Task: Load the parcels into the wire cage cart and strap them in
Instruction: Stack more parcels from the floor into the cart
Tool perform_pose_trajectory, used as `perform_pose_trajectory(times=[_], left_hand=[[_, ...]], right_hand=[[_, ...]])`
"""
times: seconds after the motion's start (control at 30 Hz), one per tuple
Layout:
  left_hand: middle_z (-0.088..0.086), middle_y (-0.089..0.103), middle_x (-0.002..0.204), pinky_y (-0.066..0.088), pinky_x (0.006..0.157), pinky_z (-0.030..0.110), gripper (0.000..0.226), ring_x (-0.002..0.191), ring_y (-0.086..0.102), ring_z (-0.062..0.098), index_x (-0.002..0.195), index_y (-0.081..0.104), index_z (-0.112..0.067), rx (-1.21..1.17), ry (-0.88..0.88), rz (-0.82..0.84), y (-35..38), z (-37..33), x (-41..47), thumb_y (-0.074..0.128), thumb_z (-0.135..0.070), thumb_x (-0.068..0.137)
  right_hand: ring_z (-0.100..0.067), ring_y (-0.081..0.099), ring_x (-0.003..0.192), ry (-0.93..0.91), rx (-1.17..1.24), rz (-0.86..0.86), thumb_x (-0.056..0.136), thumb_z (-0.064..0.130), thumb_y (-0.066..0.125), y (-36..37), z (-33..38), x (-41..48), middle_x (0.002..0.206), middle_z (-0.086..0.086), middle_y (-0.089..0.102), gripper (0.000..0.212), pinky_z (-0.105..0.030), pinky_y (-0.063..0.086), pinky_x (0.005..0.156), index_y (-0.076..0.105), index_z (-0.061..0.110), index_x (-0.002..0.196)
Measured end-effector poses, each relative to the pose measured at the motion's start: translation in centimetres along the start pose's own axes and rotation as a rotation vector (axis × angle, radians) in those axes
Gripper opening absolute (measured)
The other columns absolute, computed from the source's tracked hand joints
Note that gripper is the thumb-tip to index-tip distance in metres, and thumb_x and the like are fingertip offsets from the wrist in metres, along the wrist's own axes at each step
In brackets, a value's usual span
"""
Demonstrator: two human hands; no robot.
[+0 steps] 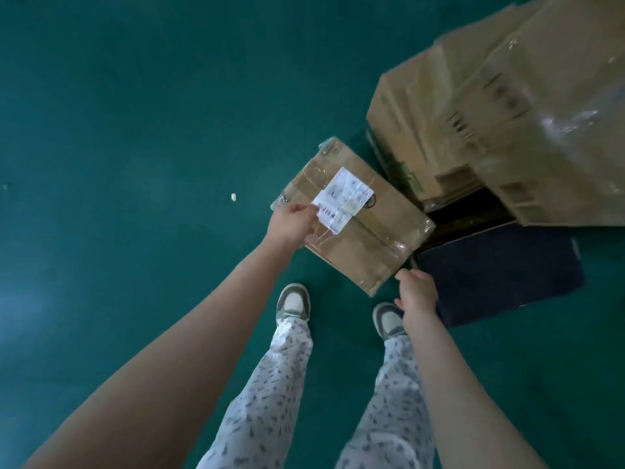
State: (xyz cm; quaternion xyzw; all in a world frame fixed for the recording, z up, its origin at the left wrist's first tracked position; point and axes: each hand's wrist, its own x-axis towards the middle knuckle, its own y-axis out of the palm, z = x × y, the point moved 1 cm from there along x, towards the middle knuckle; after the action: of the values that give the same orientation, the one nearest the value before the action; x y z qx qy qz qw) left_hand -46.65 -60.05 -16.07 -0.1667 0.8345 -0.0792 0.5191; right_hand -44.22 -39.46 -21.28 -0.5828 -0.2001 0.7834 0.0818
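A flat brown cardboard parcel (365, 228), taped and bearing a white shipping label (341, 199), is tilted above the green floor in front of my feet. My left hand (291, 225) grips its left edge, thumb on top beside the label. My right hand (417, 291) holds the parcel's near right corner, its fingers curled under and hidden. A dark blue box (500, 269) lies on the floor just right of the parcel. No wire cage cart is in view.
A stack of large cardboard boxes (507, 106), partly wrapped in clear film, fills the upper right. A small white scrap (233, 197) lies on the green floor (135, 130) to the left. My shoes stand just below the parcel.
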Motion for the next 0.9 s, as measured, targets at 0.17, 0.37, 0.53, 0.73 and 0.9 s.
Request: perform_pose_trajectory(times=[0.17, 0.37, 0.53, 0.73, 0.9], left_hand=[[0.002, 0.048, 0.129, 0.04, 0.093, 0.027, 0.03, 0.118, 0.048, 0.018, 0.121, 0.055, -0.018, 0.148, 0.147, -0.298, -1.1, 3.2, 6.6, 0.05, -0.019, 0.092], [0.006, 0.047, 0.135, 0.041, 0.095, 0.031, 0.054, 0.12, 0.048, 0.023, 0.137, 0.039, -0.012, 0.224, 0.018, -0.095, 0.2, 3.1, 9.6, 0.054, -0.023, 0.087], [0.008, 0.05, 0.125, 0.044, 0.097, 0.04, 0.055, 0.114, 0.049, 0.027, 0.128, 0.041, -0.012, 0.265, 0.058, -0.037, 0.0, 1.9, 5.1, 0.058, -0.029, 0.079], [0.011, 0.05, 0.126, 0.044, 0.099, 0.046, 0.069, 0.118, 0.049, 0.032, 0.131, 0.039, -0.012, 0.303, 0.054, 0.026, -1.3, 0.6, -2.7, 0.054, -0.033, 0.067], [0.011, 0.047, 0.131, 0.042, 0.098, 0.039, 0.066, 0.119, 0.047, 0.031, 0.138, 0.035, -0.01, 0.384, 0.098, 0.056, -3.0, -0.6, -10.9, 0.059, -0.025, 0.078]], right_hand=[[-0.027, 0.042, 0.123, 0.092, 0.108, 0.032, 0.095, 0.024, 0.048, 2.4, -2.6, 3.7, 0.136, -0.009, 0.042, 0.052, -0.048, 0.038, 0.107, 0.035, 0.009, 0.144], [-0.031, 0.031, 0.135, 0.205, 0.436, 0.132, 0.092, 0.04, 0.053, 4.5, -1.5, 3.3, 0.149, 0.001, 0.031, 0.063, -0.069, 0.03, 0.099, 0.024, 0.03, 0.147], [-0.03, 0.035, 0.132, 0.175, 0.481, 0.017, 0.094, 0.033, 0.052, 2.5, -1.3, -0.3, 0.148, -0.001, 0.033, 0.062, -0.059, 0.036, 0.098, 0.019, 0.029, 0.147], [-0.031, 0.042, 0.127, 0.161, 0.52, -0.022, 0.093, 0.032, 0.052, -1.9, -1.2, -6.0, 0.145, -0.004, 0.039, 0.061, -0.053, 0.035, 0.102, 0.022, 0.031, 0.146], [-0.028, 0.047, 0.123, 0.117, 0.656, -0.019, 0.09, 0.024, 0.055, -6.7, -2.1, -13.0, 0.139, -0.004, 0.046, 0.057, -0.051, 0.036, 0.106, 0.033, 0.023, 0.142]])
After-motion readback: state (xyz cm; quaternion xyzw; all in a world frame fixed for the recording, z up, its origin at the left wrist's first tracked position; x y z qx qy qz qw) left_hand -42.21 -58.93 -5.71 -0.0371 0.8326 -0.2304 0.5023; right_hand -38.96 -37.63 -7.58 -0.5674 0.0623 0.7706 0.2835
